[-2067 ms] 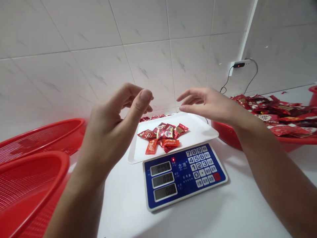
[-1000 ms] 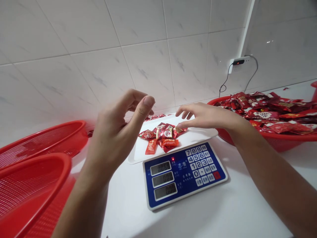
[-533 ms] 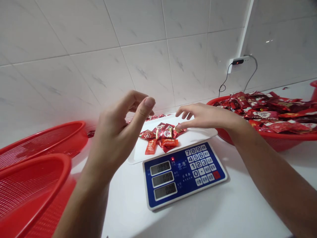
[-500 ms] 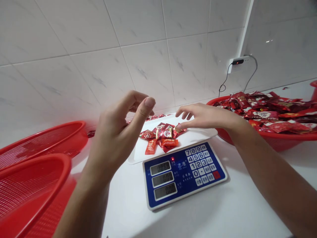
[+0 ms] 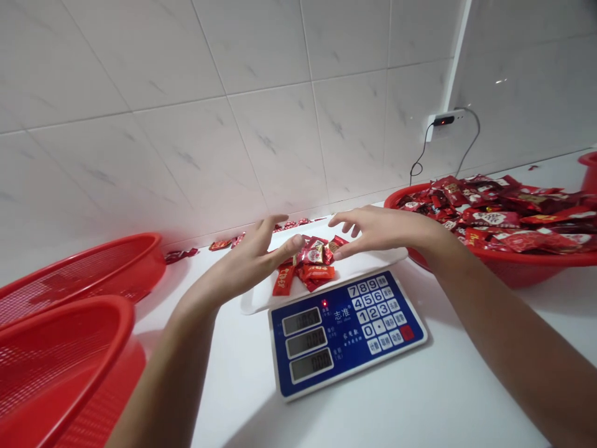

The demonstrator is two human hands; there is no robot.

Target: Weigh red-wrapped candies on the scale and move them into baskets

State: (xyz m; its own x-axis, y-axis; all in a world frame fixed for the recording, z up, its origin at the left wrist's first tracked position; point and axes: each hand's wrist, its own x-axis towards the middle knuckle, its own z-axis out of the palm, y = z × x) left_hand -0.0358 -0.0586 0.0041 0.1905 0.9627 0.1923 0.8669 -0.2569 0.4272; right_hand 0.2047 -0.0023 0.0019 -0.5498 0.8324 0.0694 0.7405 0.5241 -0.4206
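Note:
A small pile of red foil-wrapped candies (image 5: 311, 264) lies on a white tray (image 5: 373, 260), which rests on a blue-faced digital scale (image 5: 347, 333). My left hand (image 5: 249, 258) reaches over the pile's left side, its fingers apart and its thumb tip close to the wrappers. My right hand (image 5: 377, 231) curves over the pile's right side, with its fingertips at or just above the top candies. Neither hand visibly holds a candy. The scale's three small displays are too dim to read.
A red basin (image 5: 527, 270) heaped with similar candies (image 5: 494, 218) stands at right. Two red mesh baskets (image 5: 69, 277) lie at left. Loose candies (image 5: 219, 244) dot the white counter along the tiled wall, below a wall socket (image 5: 443, 121) with cables.
My left hand has dropped from above the tray to the pile and its fingers have spread. My right hand has barely moved. The view has shifted slightly.

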